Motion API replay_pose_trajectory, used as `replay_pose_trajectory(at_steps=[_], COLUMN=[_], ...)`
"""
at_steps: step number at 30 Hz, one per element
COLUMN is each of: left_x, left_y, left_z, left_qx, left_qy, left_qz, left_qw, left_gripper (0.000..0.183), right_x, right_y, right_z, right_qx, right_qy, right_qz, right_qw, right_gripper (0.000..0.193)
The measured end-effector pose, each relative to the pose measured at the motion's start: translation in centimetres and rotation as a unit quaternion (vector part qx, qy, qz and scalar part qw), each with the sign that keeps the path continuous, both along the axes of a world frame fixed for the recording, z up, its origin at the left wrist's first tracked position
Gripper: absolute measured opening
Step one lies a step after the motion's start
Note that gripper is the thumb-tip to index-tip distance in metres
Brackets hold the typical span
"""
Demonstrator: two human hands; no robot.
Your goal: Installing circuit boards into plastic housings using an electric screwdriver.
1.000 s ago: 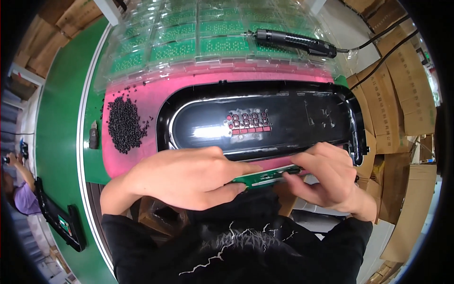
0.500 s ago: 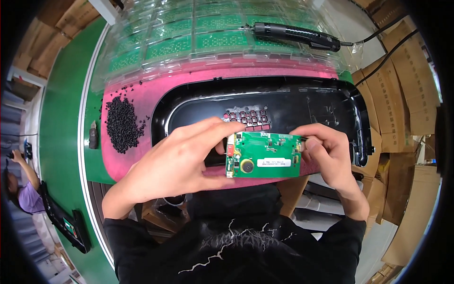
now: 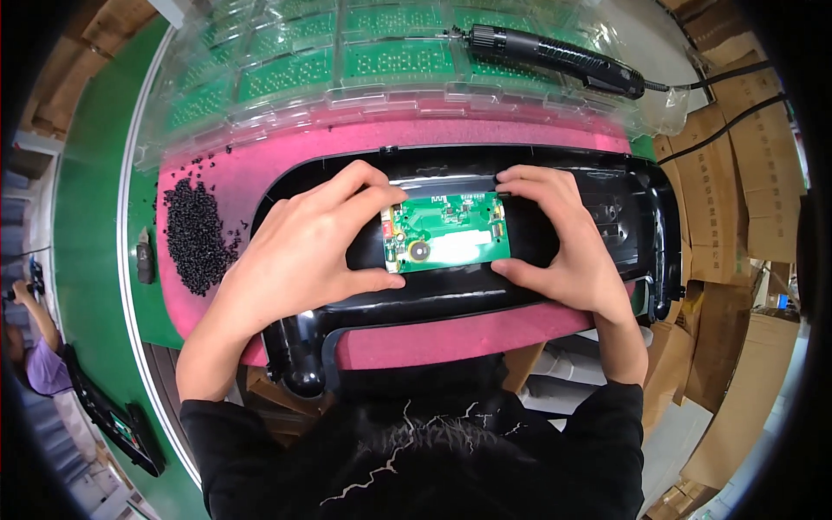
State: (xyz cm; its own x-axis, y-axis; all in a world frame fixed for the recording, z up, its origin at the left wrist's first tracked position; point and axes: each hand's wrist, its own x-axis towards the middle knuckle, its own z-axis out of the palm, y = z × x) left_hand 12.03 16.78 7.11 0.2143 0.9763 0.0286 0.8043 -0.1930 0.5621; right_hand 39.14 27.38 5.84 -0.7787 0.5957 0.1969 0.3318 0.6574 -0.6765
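Observation:
A green circuit board (image 3: pixel 455 221) with a round buzzer-like part and a white label lies over the middle of a black plastic shell (image 3: pixel 416 303). My left hand (image 3: pixel 303 247) grips its left end between thumb and fingers, beside a row of connectors. At the other end, my right hand (image 3: pixel 572 238) has its thumb on the near corner and its fingertips at the far corner. The board covers the place where the shell's digit-shaped cutouts were seen. Whether its underside touches the shell, I cannot tell.
A pile of small black screws (image 3: pixel 198 234) lies on the pink mat (image 3: pixel 485 325), left of the shell. Behind, a black electric screwdriver (image 3: pixel 555 61) rests on clear trays (image 3: pixel 381 104) of green boards. Cardboard (image 3: pixel 737 191) stands at right. Another person (image 3: pixel 48 368) is far left.
The board has moved away from me and slightly left, down over the shell's cutouts. My right hand has shifted from pinching the board's side to spanning its right end.

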Motion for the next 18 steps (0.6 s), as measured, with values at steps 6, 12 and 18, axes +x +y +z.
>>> replay_pose_trajectory(at_steps=[6, 12, 18], left_x=[0.2, 0.3, 0.1], left_y=[0.0, -0.4, 0.0], left_z=[-0.3, -0.3, -0.3], left_qx=[-0.027, -0.037, -0.031], left_qy=[0.01, 0.017, -0.009], left_qz=[0.001, 0.002, 0.002], left_qw=[1.0, 0.999, 0.999], left_gripper=[0.071, 0.075, 0.075], right_x=[0.1, 0.2, -0.1], right_y=[-0.3, -1.0, -0.7], right_z=[-0.1, -0.4, 0.1], right_qx=[0.023, 0.025, 0.019], right_qy=[-0.043, -0.045, -0.055], right_qz=[-0.002, -0.007, -0.013], right_qw=[0.999, 0.999, 0.998], right_gripper=[0.066, 0.066, 0.066])
